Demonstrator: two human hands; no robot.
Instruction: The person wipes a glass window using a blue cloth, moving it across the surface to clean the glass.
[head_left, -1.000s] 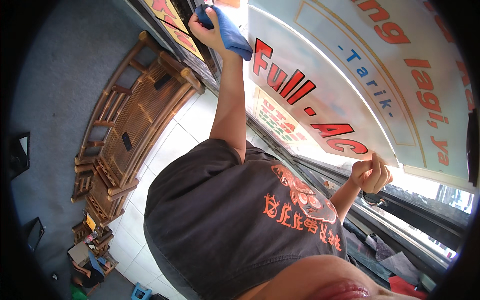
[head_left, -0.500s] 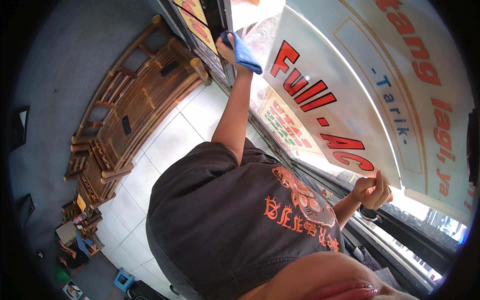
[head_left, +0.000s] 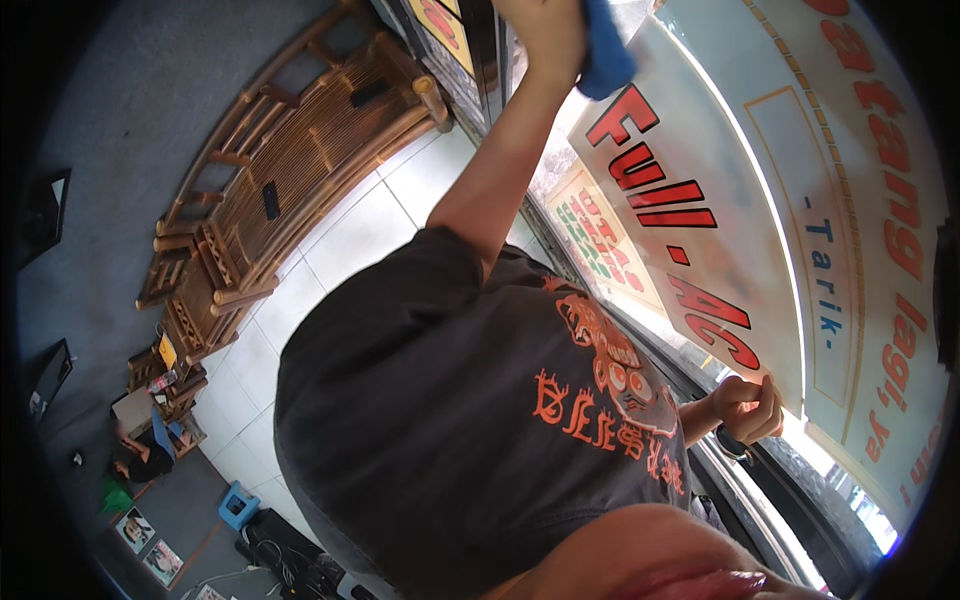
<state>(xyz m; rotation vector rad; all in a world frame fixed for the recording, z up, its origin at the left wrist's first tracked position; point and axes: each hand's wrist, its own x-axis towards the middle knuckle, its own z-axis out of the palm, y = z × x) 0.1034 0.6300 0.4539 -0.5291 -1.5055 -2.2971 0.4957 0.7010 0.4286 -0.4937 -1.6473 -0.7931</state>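
A folded blue cloth [head_left: 607, 60] is in my left hand [head_left: 548, 38], which reaches up past a dark window frame; the top edge of the picture cuts off part of it. My right hand [head_left: 750, 410], with a dark band at the wrist, has its fingers curled together at the lower edge of a white sign sheet [head_left: 745, 255] with red lettering. Thumb and forefinger seem to pinch that edge. The cloth hangs beside the sheet's upper end, against bright daylight from the window. My dark printed shirt [head_left: 420, 400] fills the middle of the view.
A larger lettered panel [head_left: 870, 260] bends along the right. A bamboo bench [head_left: 315, 150] stands at the left on white floor tiles [head_left: 355, 225]. Farther off are a person [head_left: 150, 458], a small blue stool [head_left: 238, 506] and black gear with cables [head_left: 290, 560].
My left hand has moved up with the blue cloth, partly out of view. My right hand stays at the sign sheet's lower edge. The whole view has shifted a little.
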